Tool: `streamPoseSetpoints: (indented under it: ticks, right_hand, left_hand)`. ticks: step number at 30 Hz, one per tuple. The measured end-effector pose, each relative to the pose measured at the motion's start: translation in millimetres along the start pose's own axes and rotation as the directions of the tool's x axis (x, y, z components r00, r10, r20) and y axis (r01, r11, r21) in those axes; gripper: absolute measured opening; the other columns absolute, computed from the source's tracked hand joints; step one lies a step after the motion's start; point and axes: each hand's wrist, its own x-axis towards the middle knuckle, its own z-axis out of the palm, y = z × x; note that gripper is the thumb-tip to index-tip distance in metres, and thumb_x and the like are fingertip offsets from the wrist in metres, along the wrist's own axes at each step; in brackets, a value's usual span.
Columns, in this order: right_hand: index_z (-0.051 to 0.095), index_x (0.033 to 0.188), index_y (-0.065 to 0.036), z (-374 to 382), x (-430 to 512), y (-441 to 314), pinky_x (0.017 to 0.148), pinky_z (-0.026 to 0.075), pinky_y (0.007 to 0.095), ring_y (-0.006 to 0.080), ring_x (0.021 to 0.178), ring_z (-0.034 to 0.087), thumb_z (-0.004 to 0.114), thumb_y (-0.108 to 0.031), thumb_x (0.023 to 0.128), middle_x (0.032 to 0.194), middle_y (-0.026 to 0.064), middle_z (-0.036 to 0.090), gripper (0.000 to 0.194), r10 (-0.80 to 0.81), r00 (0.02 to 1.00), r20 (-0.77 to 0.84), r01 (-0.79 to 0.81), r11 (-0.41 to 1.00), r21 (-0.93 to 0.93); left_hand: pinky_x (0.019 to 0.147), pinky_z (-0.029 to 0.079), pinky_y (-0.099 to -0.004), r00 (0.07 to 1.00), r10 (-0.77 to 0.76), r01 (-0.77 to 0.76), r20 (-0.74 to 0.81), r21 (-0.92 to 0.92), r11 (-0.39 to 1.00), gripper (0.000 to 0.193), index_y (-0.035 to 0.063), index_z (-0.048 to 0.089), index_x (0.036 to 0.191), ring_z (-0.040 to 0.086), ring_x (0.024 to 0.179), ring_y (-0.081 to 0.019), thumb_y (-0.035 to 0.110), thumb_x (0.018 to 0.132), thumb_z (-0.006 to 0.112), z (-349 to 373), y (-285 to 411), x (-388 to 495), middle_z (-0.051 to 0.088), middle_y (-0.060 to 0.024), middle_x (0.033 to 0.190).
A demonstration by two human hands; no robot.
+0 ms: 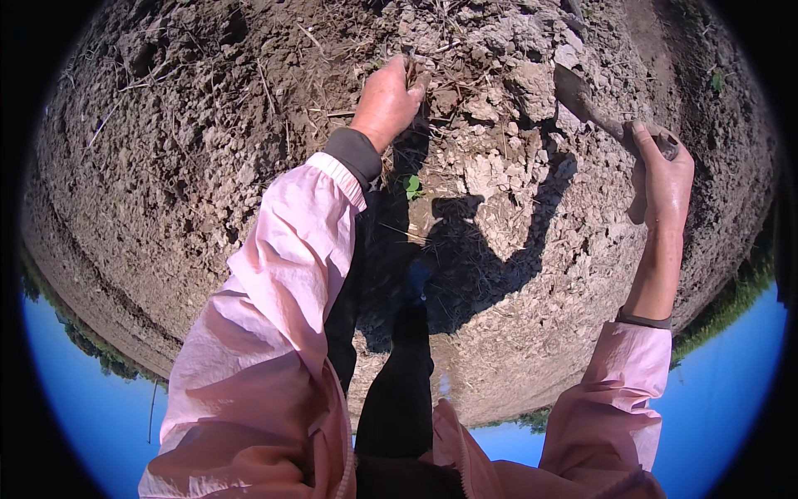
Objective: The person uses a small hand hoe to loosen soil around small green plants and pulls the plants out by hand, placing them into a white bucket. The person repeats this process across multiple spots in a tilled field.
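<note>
My left hand (388, 100) is low over cloddy brown soil (249, 156), its fingers pinched together at a small clump of dry plant matter (413, 70); the fingertips are partly hidden. Off to the right, my right hand (668, 165) is closed round the handle of a small metal hand tool (576, 93) with a flat, dull blade, like a trowel or small hoe. Its blade points up and left over the soil. Between the hands lie loose clods and dry straw. A small green seedling (413, 186) stands below my left wrist.
My legs in dark trousers (396, 399) are below, beside my shadow (461, 268) on the ground. Dry stalks lie scattered over the clods at the left. A smoother furrow (654, 56) runs at the upper right, with a small green plant (717, 81) beyond it.
</note>
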Motion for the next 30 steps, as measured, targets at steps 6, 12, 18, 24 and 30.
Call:
streamPoseSetpoints:
  ticks: [6, 12, 18, 24, 30]
  right_hand:
    - [0.062, 0.082, -0.003, -0.1, 12.5, -22.6, 0.038, 0.029, 0.0240, 0.0070, 0.040, 0.041, 0.067, -0.026, 0.079, 0.051, -0.0016, 0.048, 0.024, 0.014, 1.000, 0.028, -0.011, 0.995, -0.103]
    - [0.062, 0.081, -0.001, 2.6, 14.1, -30.4, 0.040, 0.034, 0.0260, 0.0092, 0.041, 0.045, 0.066, -0.023, 0.079, 0.052, 0.0014, 0.052, 0.023, 0.011, 0.999, 0.042, -0.006, 0.992, -0.128]
    - [0.063, 0.078, 0.001, -0.3, 24.5, -24.6, 0.043, 0.039, 0.0281, 0.0129, 0.042, 0.050, 0.067, -0.025, 0.077, 0.055, 0.0061, 0.057, 0.026, -0.015, 0.999, 0.034, 0.020, 0.987, -0.161]
    - [0.064, 0.081, 0.002, 9.9, 20.3, -48.1, 0.056, 0.046, 0.0323, 0.0196, 0.054, 0.058, 0.067, -0.025, 0.076, 0.066, 0.0129, 0.063, 0.028, 0.031, 0.999, 0.030, -0.022, 0.970, -0.242]
    - [0.064, 0.080, 0.002, 13.2, 45.6, -35.4, 0.063, 0.047, 0.0332, 0.0230, 0.062, 0.061, 0.067, -0.026, 0.075, 0.069, 0.0145, 0.064, 0.029, 0.004, 0.999, 0.051, 0.015, 0.935, -0.354]
  left_hand:
    - [0.063, 0.048, -0.0433, 0.978, 0.079, -0.125, 0.191, 0.241, 0.962, 0.025, -0.0006, 0.052, 0.086, 0.061, 0.071, -0.0373, 0.024, 0.083, 0.057, 28.7, 37.3, 13.0, 0.061, -0.0209, 0.074]
    - [0.068, 0.049, -0.0387, 0.988, -0.030, 0.050, 0.150, -0.126, 0.991, 0.028, 0.0016, 0.059, 0.101, 0.063, 0.071, -0.0319, 0.022, 0.082, 0.060, 23.5, 35.0, 13.7, 0.064, -0.0196, 0.080]
    - [0.071, 0.044, -0.0261, 0.952, -0.215, 0.305, 0.216, -0.692, 0.654, 0.019, 0.0029, 0.060, 0.098, 0.050, 0.074, -0.0096, 0.018, 0.085, 0.057, -27.2, 36.3, -21.1, 0.061, -0.0010, 0.084]
    - [0.064, 0.041, -0.0225, 0.896, -0.361, 0.297, 0.258, -0.953, 0.055, 0.002, 0.0093, 0.056, 0.079, 0.049, 0.067, -0.0071, 0.009, 0.080, 0.058, -68.7, 20.6, -34.5, 0.054, 0.0034, 0.075]
    - [0.072, 0.048, -0.0276, 0.893, -0.444, 0.225, 0.080, -0.932, 0.283, 0.023, 0.0038, 0.055, 0.106, 0.056, 0.085, -0.0140, 0.017, 0.088, 0.048, -89.2, -15.4, -31.2, 0.059, -0.0059, 0.097]
